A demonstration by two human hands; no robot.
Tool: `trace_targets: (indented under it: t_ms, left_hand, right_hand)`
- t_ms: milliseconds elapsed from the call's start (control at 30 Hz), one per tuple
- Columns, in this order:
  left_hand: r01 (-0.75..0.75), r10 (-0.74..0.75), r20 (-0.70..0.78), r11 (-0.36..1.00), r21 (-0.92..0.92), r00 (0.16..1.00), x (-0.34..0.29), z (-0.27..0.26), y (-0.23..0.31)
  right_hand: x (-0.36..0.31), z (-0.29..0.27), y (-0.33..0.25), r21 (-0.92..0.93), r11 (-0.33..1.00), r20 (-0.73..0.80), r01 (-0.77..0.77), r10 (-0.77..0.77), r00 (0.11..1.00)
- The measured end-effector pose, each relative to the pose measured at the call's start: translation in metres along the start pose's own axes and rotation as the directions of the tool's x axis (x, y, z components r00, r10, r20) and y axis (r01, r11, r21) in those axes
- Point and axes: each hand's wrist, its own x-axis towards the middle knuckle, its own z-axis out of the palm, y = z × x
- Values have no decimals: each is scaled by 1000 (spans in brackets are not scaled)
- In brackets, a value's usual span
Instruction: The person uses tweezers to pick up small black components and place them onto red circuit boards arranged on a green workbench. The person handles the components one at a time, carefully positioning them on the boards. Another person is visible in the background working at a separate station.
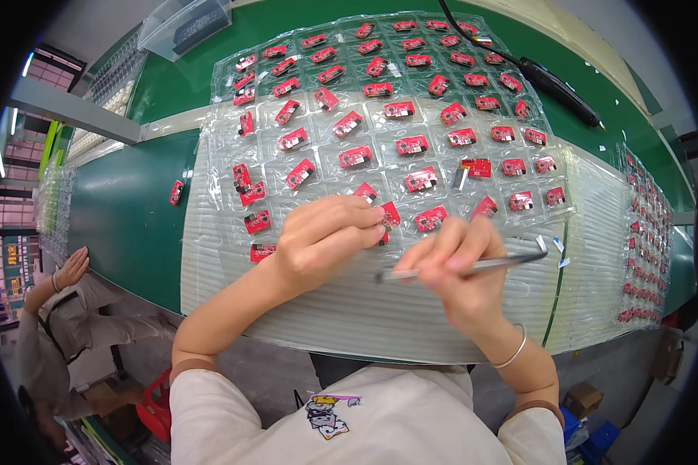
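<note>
The left hand [322, 239] is bunched narrow, a red circuit board [392, 214] just right of its fingertips; whether it grips it, I cannot tell. Right of the board and nearer, the right hand [461, 267] holds a slim grey tool [518, 260].

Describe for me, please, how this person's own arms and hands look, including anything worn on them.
Both the left hand and the right hand are ungloved. Short cream sleeves edged with brown cuffs leave the forearms uncovered. A thin, silvery bangle circles the right wrist; none shows on the left.
</note>
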Motion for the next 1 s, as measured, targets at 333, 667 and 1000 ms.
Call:
trace_targets:
  t_ms: [333,667,1000]
  left_hand:
    - [67,-75,-75,992,-107,994,1,-4,8]
    - [50,-58,-67,993,-104,996,2,-4,9]
    - [78,-87,-78,990,-115,993,3,-3,10]
  right_hand:
    - [6,-5,0,-105,989,-271,-104,72,960]
    - [5,-3,0,-101,988,-274,-116,85,958]
    - [5,-5,1,-162,977,-260,-138,93,961]
